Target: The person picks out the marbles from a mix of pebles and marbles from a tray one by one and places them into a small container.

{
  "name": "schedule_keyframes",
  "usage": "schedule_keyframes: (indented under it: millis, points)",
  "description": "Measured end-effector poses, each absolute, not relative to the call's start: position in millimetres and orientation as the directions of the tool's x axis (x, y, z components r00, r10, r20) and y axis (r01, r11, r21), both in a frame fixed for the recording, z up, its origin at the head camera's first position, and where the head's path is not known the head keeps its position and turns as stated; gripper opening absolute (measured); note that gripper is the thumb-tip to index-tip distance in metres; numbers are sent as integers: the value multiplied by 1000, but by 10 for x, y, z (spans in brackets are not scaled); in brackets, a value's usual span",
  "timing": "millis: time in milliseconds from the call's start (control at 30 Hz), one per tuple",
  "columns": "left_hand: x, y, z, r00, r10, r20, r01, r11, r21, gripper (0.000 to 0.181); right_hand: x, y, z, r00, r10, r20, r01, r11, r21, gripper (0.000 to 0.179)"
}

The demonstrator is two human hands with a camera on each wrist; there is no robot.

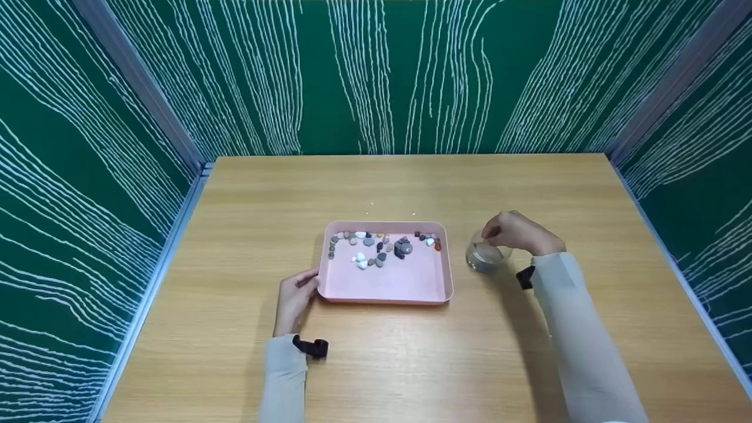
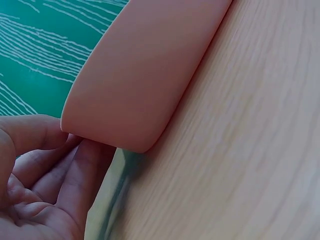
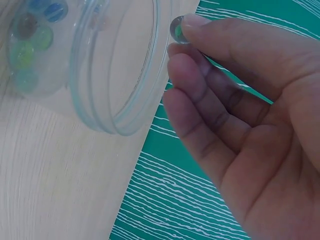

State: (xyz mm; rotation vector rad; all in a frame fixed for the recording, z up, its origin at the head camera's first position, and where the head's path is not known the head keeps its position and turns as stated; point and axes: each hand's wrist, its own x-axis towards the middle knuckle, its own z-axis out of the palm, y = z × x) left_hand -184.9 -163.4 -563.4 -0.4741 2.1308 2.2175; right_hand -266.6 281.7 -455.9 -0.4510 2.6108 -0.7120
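My right hand (image 1: 520, 232) is over the mouth of a clear glass jar (image 1: 479, 258) on the table. In the right wrist view, its thumb and index finger pinch a glass marble (image 3: 177, 30) with a green streak, just outside the jar's rim. Several coloured marbles (image 3: 44, 37) lie inside the jar. On the left, my left hand (image 1: 295, 298) holds the left wall of a pink tray (image 1: 388, 288), its fingers curled at the corner. Pebbles (image 1: 369, 261) in grey, white and brown lie along the tray's far half.
The wooden table (image 1: 388, 364) carries the tray near its middle, with the jar to its right. A few tiny white bits (image 1: 413, 214) lie behind the tray. Green panels (image 1: 405, 70) with white lines stand around the back and sides.
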Motion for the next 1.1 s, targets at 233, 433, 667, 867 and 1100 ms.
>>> schedule_keyframes:
  millis: [233, 433, 667, 867, 1100]
  points:
    - [-1851, -1639, -5615, -954, -182, -237, -235, -33, 971, 30, -2648, 2813, -4531, -872, -366, -323, -156, 836, -525, 24]
    - [-1856, -1632, -5631, -956, -184, -230, -220, -71, 973, 31, -2646, 2806, -4541, -871, -371, -322, -161, 834, -528, 25]
    - [-1855, -1627, -5626, -954, -190, -230, -218, -84, 972, 32, -2632, 2799, -4540, -879, -380, -289, -183, 828, -530, 26]
    - [-1863, -1623, -5622, -948, -194, -253, -241, -83, 967, 32, -2624, 2790, -4544, -886, -372, -277, -176, 822, -541, 26]
    - [-1864, -1627, -5633, -943, -200, -265, -253, -84, 964, 31, -2636, 2769, -4545, -880, -364, -305, -151, 823, -547, 28]
